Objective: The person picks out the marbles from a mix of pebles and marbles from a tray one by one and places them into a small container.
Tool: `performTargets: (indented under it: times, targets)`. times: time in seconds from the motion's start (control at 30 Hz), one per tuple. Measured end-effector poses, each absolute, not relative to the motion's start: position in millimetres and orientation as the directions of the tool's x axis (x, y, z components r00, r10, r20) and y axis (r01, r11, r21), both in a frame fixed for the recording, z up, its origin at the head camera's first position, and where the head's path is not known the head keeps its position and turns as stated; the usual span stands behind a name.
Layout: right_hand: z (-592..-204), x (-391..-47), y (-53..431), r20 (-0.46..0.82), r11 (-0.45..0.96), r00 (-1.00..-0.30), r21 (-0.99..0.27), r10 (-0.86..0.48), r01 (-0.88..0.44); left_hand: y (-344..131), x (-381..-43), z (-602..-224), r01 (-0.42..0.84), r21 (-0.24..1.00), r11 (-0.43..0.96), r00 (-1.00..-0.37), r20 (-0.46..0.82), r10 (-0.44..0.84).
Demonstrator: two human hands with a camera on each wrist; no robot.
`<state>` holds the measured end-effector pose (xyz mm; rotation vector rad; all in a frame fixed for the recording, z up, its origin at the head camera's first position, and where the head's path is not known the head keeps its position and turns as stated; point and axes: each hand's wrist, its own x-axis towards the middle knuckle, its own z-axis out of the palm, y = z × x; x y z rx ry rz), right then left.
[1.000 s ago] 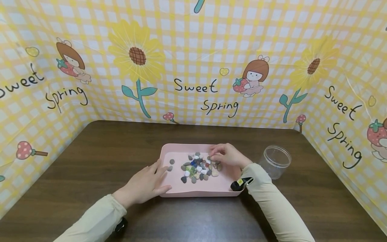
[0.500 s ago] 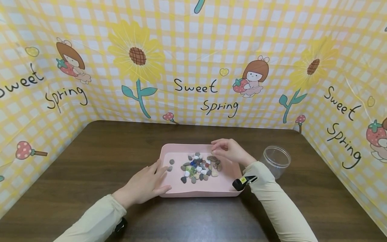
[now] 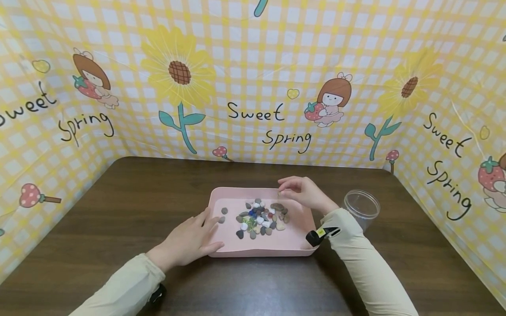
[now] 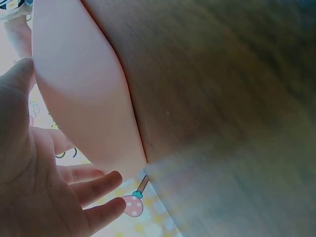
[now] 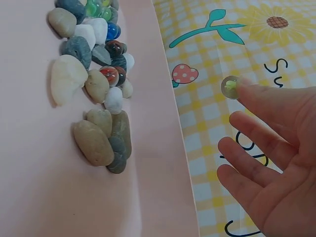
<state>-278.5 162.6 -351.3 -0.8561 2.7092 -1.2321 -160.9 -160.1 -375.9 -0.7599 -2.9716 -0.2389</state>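
My right hand [image 3: 307, 194] is raised over the far right edge of a pink tray [image 3: 272, 253]. It pinches a clear glass marble [image 5: 228, 88] with a yellow-green core, plainest in the right wrist view. My left hand [image 3: 186, 242] rests at the tray's left side, its fingers spread and fairly straight along the rim. Inside the tray lies a mixed heap of grey, tan and white pebbles [image 5: 93, 143]. Among them are other glass marbles, including green marbles [image 3: 251, 224], a blue marble [image 5: 113, 31] and reddish marbles [image 5: 109, 75].
A clear round jar [image 3: 361, 205] without a visible lid stands right of the tray, near my right wrist. Two grey pebbles [image 3: 224, 211] lie apart by the tray's left side. A patterned cloth [image 3: 253, 79] encloses the dark wooden table [image 3: 166, 184].
My right hand has lifted away from the pebbles, moving up and slightly right, with the marble now visible at its fingertips. The left hand stays put.
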Motion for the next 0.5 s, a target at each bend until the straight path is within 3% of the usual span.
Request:
performTargets:
  times: [0.5]
  targets:
    - [-340.3, -273.3, 171.3, 0.207, 0.515, -0.853, -0.720, -0.480, -0.465, -159.7, -161.4, -375.8, 0.494, 0.120, 0.861, -0.869, 0.108, 0.483]
